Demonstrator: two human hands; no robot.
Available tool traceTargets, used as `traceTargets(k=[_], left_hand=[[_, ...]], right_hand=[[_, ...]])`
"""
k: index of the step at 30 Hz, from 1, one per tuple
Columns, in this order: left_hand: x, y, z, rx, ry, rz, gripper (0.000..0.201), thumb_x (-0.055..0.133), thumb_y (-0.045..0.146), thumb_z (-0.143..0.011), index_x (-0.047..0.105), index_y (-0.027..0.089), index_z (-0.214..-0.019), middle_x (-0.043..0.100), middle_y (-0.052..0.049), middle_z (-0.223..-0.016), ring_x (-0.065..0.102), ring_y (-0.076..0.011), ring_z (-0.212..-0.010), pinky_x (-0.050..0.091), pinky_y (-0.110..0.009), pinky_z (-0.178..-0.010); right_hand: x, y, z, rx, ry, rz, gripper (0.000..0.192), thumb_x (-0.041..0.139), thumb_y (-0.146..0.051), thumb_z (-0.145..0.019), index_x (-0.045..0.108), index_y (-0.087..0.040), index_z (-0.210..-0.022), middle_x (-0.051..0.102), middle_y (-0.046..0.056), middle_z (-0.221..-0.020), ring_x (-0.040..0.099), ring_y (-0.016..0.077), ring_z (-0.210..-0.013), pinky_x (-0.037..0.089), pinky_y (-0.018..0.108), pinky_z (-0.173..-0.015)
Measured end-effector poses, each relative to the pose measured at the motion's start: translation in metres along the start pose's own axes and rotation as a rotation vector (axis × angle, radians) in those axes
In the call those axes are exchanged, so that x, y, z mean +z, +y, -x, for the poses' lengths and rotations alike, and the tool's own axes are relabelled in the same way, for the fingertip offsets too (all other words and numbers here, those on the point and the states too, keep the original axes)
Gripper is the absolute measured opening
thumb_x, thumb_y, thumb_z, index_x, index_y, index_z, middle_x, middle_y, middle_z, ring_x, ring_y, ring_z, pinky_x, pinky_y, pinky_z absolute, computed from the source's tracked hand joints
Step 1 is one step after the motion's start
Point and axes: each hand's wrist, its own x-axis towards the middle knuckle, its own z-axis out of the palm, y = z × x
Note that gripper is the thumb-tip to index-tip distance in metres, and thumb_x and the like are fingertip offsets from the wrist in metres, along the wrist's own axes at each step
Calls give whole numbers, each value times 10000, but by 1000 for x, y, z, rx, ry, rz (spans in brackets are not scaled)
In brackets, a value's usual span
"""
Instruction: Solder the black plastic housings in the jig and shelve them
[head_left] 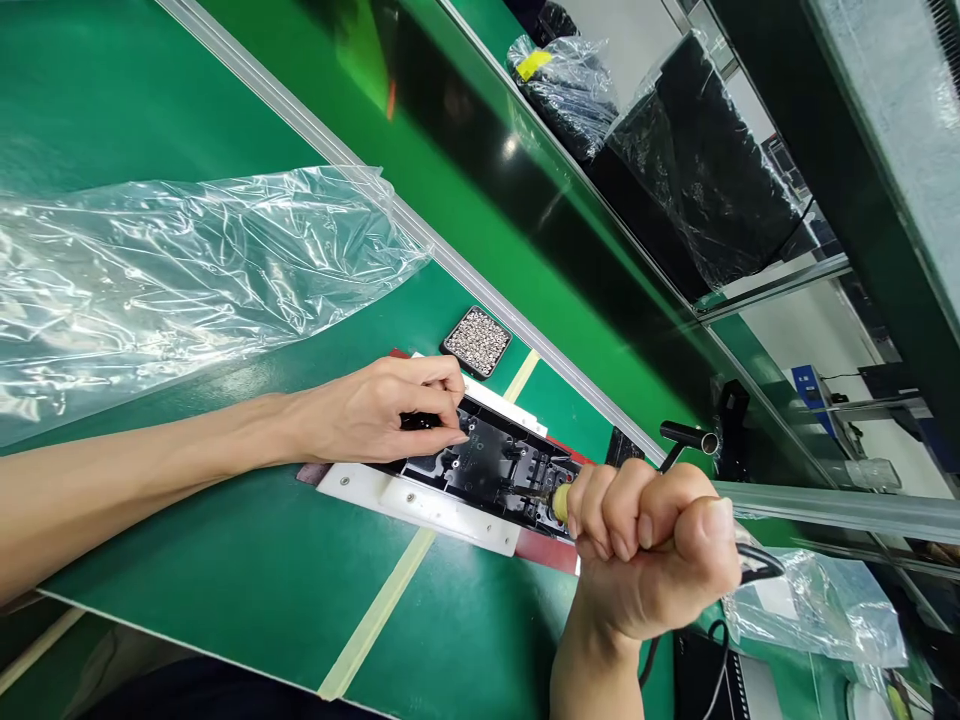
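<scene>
Green matting covered the counter [225, 560], crossed by a strip of pale tape, with an aluminium rail running diagonally along its far edge. A large sheet of clear plastic film [172, 270] lay crumpled to the left, well apart from the work. Beyond the rail stood black units wrapped in plastic [697, 150].

Between the person's two hands lay a black plastic housing [491, 465] seated on a white plate [420, 505], over a reddish pad. Its long axis ran diagonally, from near-left to far-right, roughly parallel to the rail. Just beyond it sat a small black tray of screws [477, 341], close to the far end of the housing but not touching it.

The left hand [382, 410] rested on the left end of the housing, fingers curled and pressed down, the fingertips pinching or steadying something small and dark; I could not tell what. The right hand [649, 545] was clenched in a full fist around an electric screwdriver [559, 500], whose yellowish collar showed just past the knuckles, and whose cable [757, 570] trailed off behind the wrist. The tool pointed leftward along the housing's length, its tip meeting the right end of the housing. So the right hand was the nearer one to that end, and the left held the opposite end.
</scene>
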Motion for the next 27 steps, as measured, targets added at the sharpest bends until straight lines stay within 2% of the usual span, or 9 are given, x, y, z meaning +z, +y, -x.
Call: traceTargets(k=[10, 16, 27], left_hand=[[0, 2, -1, -21, 10, -11, 184, 643, 283, -970, 734, 168, -859, 580, -41, -945, 528, -90, -707, 442, -269, -726], [0, 2, 0, -23, 3, 9, 216, 628, 285, -979, 731, 159, -837, 586, -55, -965, 564, -111, -774, 455, -277, -752], [1, 1, 0, -33, 11, 19, 198, 636, 291, -974, 729, 162, -857, 588, -41, -951, 508, -87, -695, 418, -264, -683]], right_hand=[[8, 3, 1, 5, 35, 25, 406, 432, -327, -937, 296, -184, -582, 249, -74, -436, 259, 61, -335, 290, 199, -361], [8, 2, 2, 7, 43, 32, 412, 428, -330, -941, 285, -180, -585, 245, -74, -439, 267, 58, -338, 308, 199, -369], [7, 3, 4, -5, 12, 52, 389, 416, -317, -943, 306, -184, -596, 256, -74, -448, 276, 60, -342, 322, 202, -368]])
